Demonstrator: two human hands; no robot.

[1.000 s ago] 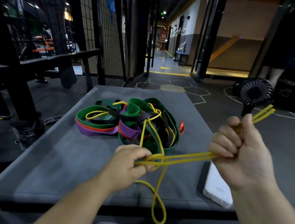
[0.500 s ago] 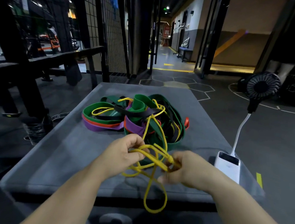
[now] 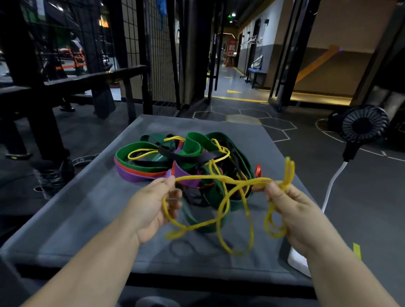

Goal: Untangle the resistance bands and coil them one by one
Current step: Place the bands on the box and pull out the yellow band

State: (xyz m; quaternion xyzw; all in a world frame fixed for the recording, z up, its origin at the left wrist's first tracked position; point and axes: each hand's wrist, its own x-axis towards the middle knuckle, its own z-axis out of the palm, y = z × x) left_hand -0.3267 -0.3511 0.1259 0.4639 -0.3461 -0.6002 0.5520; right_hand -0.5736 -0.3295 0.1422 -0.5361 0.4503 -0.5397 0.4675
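Left hand (image 3: 153,205) and right hand (image 3: 291,208) each pinch a thin yellow resistance band (image 3: 226,179) over the table (image 3: 70,215); its far end threads the band pile (image 3: 192,145) at 12 o'clock. Seemingly mid-untangling; next, draw it free.

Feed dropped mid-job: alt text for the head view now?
The left hand and right hand grip a thin yellow band stretched between them, loose loops hanging over a grey platform. Behind lies a tangled pile of green, purple, red and black bands; a small fan stands at right.
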